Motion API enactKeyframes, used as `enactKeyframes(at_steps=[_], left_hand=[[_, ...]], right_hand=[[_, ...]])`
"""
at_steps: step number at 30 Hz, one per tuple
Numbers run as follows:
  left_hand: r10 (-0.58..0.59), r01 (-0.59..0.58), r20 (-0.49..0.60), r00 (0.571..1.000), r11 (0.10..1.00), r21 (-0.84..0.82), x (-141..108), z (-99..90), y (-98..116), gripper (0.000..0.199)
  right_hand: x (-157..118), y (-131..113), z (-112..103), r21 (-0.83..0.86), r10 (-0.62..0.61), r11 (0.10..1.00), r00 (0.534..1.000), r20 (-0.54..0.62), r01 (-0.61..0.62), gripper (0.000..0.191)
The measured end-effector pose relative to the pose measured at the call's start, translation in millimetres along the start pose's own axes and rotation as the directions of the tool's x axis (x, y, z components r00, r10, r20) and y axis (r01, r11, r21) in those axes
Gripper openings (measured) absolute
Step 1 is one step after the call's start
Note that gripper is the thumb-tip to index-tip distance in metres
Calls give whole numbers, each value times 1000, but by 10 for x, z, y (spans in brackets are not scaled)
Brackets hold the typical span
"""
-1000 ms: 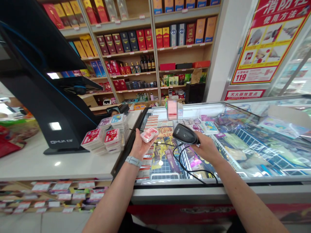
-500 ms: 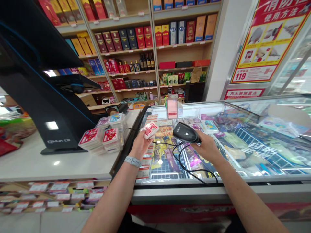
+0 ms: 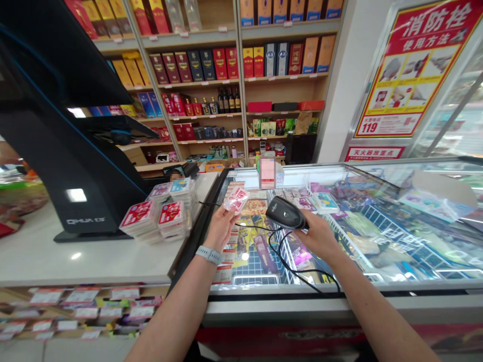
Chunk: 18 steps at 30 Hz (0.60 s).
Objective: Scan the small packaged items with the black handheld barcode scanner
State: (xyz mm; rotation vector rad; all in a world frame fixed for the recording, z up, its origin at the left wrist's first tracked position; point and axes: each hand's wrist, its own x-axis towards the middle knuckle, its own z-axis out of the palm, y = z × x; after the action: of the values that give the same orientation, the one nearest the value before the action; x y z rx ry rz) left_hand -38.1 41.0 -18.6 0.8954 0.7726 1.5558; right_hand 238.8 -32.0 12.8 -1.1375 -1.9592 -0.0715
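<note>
My left hand (image 3: 222,228), with a pale watch on its wrist, grips a small red-and-white pack (image 3: 237,200) above the freezer's glass top. My right hand (image 3: 320,236) is wrapped round the handle of a black barcode scanner (image 3: 286,212), whose head points left toward the pack. The scanner's black cable (image 3: 281,254) loops over the glass below it. On the white counter to the left stand stacks of clear-sided packs with red labels (image 3: 170,213) and a pack with a blue label (image 3: 180,185).
A black terminal (image 3: 86,193) rises from the white counter (image 3: 109,261) at left. The glass-topped freezer (image 3: 283,296) holds packaged goods in wire baskets. A blue-and-white pack (image 3: 325,202) and an open box (image 3: 439,193) are farther right. Shelves of boxes stand behind.
The pack in my left hand has tilted, its printed face now turned more upright. The scanner has shifted slightly left and down. The camera view has moved a little.
</note>
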Motion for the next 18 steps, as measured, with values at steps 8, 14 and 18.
enactKeyframes(at_steps=[8, 14, 18], left_hand=[[61, -59, -22, 998, 994, 89, -87, 120, 57, 36], [164, -153, -69, 984, 979, 138, -43, 89, 6, 34], [197, -187, -70, 978, 973, 133, -34, 83, -19, 34]], right_hand=[[-25, 25, 23, -25, -19, 1000, 1000, 10, 19, 29], [-35, 34, 35, -51, -29, 998, 999, 19, 30, 29], [-37, 29, 38, -33, -22, 999, 999, 26, 23, 31]])
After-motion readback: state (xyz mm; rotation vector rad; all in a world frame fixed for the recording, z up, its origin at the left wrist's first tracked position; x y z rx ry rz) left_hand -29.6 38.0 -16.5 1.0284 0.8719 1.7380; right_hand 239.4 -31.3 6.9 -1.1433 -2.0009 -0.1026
